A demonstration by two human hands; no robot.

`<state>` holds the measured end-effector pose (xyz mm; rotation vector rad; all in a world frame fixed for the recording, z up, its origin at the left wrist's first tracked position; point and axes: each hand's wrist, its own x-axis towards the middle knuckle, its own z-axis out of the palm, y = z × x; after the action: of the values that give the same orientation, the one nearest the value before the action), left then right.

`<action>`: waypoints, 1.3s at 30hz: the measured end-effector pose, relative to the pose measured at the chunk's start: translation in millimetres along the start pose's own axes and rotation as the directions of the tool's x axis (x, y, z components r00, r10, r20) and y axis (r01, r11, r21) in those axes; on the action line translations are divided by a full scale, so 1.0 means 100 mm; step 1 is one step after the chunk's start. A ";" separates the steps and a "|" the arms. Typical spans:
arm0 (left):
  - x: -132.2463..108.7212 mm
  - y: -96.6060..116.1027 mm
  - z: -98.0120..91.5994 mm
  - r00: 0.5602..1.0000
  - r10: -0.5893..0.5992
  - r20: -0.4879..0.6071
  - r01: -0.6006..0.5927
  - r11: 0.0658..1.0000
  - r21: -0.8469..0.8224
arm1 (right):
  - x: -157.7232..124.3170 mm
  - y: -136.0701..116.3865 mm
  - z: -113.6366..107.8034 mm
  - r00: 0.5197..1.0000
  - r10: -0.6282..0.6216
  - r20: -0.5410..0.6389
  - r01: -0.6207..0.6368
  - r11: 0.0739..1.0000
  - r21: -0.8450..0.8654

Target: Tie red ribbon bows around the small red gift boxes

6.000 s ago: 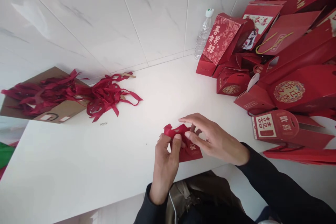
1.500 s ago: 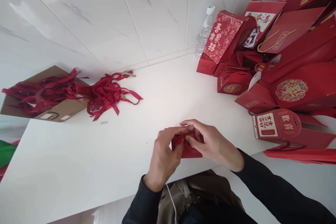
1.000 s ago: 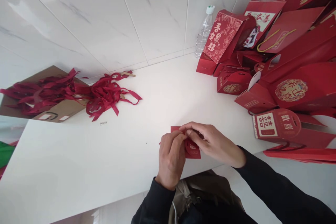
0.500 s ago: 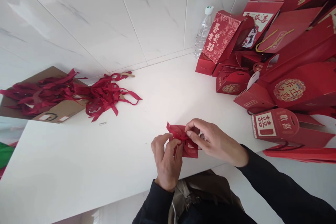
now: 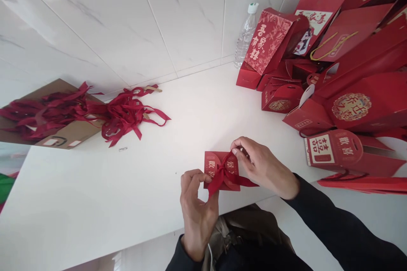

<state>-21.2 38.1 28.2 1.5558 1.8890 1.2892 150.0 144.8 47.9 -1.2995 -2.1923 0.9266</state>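
A small red gift box (image 5: 210, 156) with pale printed characters lies near the table's front edge. Over its top runs a red ribbon (image 5: 221, 171), knotted at the middle, with one tail toward my left hand and another past the box's right edge. My left hand (image 5: 197, 209) grips the box's near left corner, fingers curled on its top and thumb at the near edge, close to the ribbon tail. Between thumb and index finger, my right hand (image 5: 259, 165) pinches a ribbon part at the box's far right corner. The box's underside is hidden.
To the left, a cardboard box (image 5: 79, 133) overflows with red ribbons; more ribbons (image 5: 125, 114) lie beside it on the white table (image 5: 111, 190). A water bottle (image 5: 244, 40) stands by the tiled wall. Many red gift boxes (image 5: 356, 106) are piled on the right.
My right hand has drawn away from the knot toward the far right with ribbon in its pinch. My left fingers have shifted off the knot to the box's corner, uncovering the knot and print.
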 end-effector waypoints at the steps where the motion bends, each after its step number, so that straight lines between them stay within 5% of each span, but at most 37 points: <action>1: 0.00 0.01 0.00 1.000 -0.009 0.007 0.010 1.000 -0.008 | 0.00 0.00 0.01 1.000 0.012 -0.006 -0.012 1.000 0.001; 24: -0.04 -0.02 -0.07 0.993 -0.012 0.115 0.011 1.000 0.012 | -0.03 0.00 0.03 0.995 0.084 -0.052 -0.082 0.996 0.043; 28: -0.05 -0.02 -0.09 0.992 -0.020 0.128 0.021 1.000 -0.011 | -0.15 -0.10 -0.03 0.983 -0.045 -0.178 0.044 0.999 -0.012; 33: -0.01 -0.03 -0.11 0.985 -0.082 0.153 0.102 0.986 -0.128 | -0.36 -0.25 0.09 0.939 -0.332 0.088 0.339 0.936 -0.095; 39: 0.07 -0.02 -0.03 0.983 -0.093 0.156 0.107 0.991 -0.086 | -0.44 -0.22 0.26 0.954 -0.295 0.046 0.298 0.951 -0.084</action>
<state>-26.9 43.1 30.5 1.4488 1.7632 1.1647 140.5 89.6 44.8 -0.9584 -2.3944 0.7426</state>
